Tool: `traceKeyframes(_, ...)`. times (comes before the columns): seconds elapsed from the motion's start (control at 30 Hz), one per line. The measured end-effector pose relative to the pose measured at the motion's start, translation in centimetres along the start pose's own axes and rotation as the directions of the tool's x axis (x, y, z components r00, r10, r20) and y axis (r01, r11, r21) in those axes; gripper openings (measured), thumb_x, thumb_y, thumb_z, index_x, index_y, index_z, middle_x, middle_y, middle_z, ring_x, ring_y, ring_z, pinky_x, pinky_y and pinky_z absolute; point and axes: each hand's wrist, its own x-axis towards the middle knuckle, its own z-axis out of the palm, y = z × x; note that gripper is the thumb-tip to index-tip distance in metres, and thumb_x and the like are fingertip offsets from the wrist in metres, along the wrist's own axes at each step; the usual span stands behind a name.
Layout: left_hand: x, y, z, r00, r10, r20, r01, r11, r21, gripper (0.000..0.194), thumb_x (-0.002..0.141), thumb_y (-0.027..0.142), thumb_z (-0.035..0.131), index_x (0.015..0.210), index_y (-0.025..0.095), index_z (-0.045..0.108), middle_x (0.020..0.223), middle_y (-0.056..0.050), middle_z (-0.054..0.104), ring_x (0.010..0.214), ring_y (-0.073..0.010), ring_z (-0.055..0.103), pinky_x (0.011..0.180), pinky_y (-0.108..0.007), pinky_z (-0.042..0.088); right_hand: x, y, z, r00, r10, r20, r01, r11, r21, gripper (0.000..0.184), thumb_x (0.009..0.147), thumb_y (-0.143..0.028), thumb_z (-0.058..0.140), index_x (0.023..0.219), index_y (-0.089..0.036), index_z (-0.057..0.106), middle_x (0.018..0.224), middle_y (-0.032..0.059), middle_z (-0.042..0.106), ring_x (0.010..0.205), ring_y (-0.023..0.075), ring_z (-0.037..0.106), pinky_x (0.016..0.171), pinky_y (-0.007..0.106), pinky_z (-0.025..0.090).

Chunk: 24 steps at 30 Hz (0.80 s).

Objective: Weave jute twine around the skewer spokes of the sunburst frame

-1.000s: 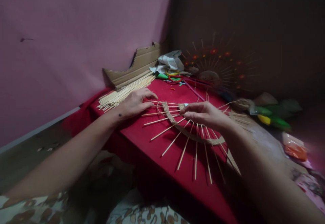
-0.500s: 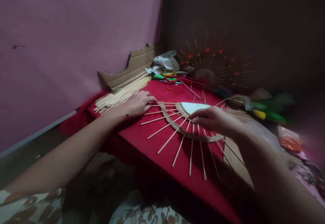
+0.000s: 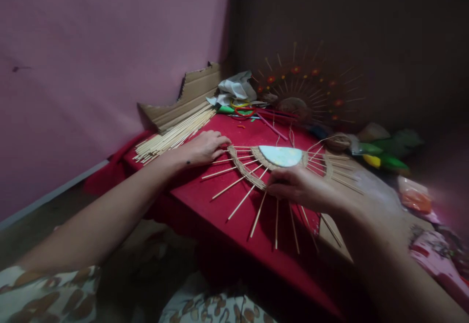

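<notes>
A half-round piece of thin wooden sticks and twine (image 3: 245, 169) lies on the red-covered table, its sticks fanning out. A pale blue half-disc (image 3: 280, 155) edged in twine forms its centre. My left hand (image 3: 207, 146) is at the left end of the outer twine band, thumb and fingers closed on that end. Below the half-disc, my right hand (image 3: 298, 186) pinches the outer band near its bottom, fingers pressed together. The hand covers part of the band and several sticks.
Behind my left hand lie a bundle of sticks (image 3: 176, 135) and torn cardboard (image 3: 200, 86). Red-handled scissors (image 3: 245, 112) and crumpled plastic (image 3: 236, 88) sit at the back. A flower-decorated sunburst (image 3: 295, 103) leans there. Twine (image 3: 337, 141) and an orange packet (image 3: 415, 196) are right.
My right hand has moved down from beside the half-disc to the outer twine band, uncovering more of the half-disc. My left hand stays at the band's left end. The view shifts slightly.
</notes>
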Motion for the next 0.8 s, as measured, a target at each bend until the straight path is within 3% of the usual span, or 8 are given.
traceKeyframes(0.2,-0.2,0.0,1.0,0.994,0.039,-0.105,-0.039,0.999,0.002,0.031,0.093,0.030,0.043,0.113,0.018,0.065,0.091,-0.009,0.059,0.084,-0.0185,0.054,0.079,-0.031,0.043,0.0,-0.3,0.6,0.998,-0.056,0.027,0.058,0.994,-0.094,0.015,0.087,-0.021,0.051,0.078,-0.017,0.062,0.070,-0.0011,0.059,0.064,0.0109,0.049,0.061,0.024,0.036)
traceKeyframes(0.33,-0.6,0.2,1.2,0.988,0.037,-0.149,-0.041,0.999,-0.026,0.032,0.094,0.029,0.044,0.116,0.018,0.064,0.093,-0.009,0.059,0.086,-0.0187,0.054,0.081,-0.031,0.044,0.0,-0.7,1.0,0.996,-0.056,0.064,0.063,0.990,-0.130,0.015,0.087,-0.018,0.050,0.078,-0.017,0.061,0.071,-0.0007,0.060,0.065,0.0103,0.050,0.061,0.023,0.036)
traceKeyframes(0.53,-1.0,0.8,1.1,0.944,0.088,-0.319,-0.132,0.984,-0.119,0.026,0.091,0.026,0.050,0.108,0.015,0.067,0.098,-0.012,0.060,0.092,-0.0203,0.053,0.084,-0.035,0.044,-0.2,-0.7,0.9,0.998,-0.035,0.049,0.043,0.982,-0.182,0.016,0.088,-0.020,0.049,0.080,-0.017,0.063,0.074,0.0010,0.063,0.066,0.0115,0.052,0.060,0.023,0.036)
traceKeyframes(0.67,-1.4,1.5,0.7,0.943,0.158,-0.294,-0.229,0.946,-0.228,0.022,0.091,0.028,0.051,0.100,0.018,0.069,0.095,-0.008,0.063,0.089,-0.0184,0.055,0.084,-0.033,0.045,-0.3,-0.9,0.8,0.999,-0.013,0.052,0.023,0.980,-0.196,0.019,0.087,-0.018,0.049,0.089,-0.017,0.067,0.080,0.0032,0.067,0.068,0.0125,0.055,0.062,0.024,0.037)
traceKeyframes(0.8,-1.6,1.8,0.9,0.952,0.190,-0.239,-0.253,0.930,-0.266,0.021,0.092,0.031,0.053,0.097,0.020,0.070,0.092,-0.007,0.065,0.086,-0.0173,0.056,0.082,-0.031,0.044,-0.4,-1.3,0.9,0.999,-0.008,0.034,0.015,0.980,-0.199,0.023,0.087,-0.020,0.049,0.098,-0.019,0.069,0.080,0.0028,0.069,0.067,0.0126,0.056,0.062,0.024,0.038)
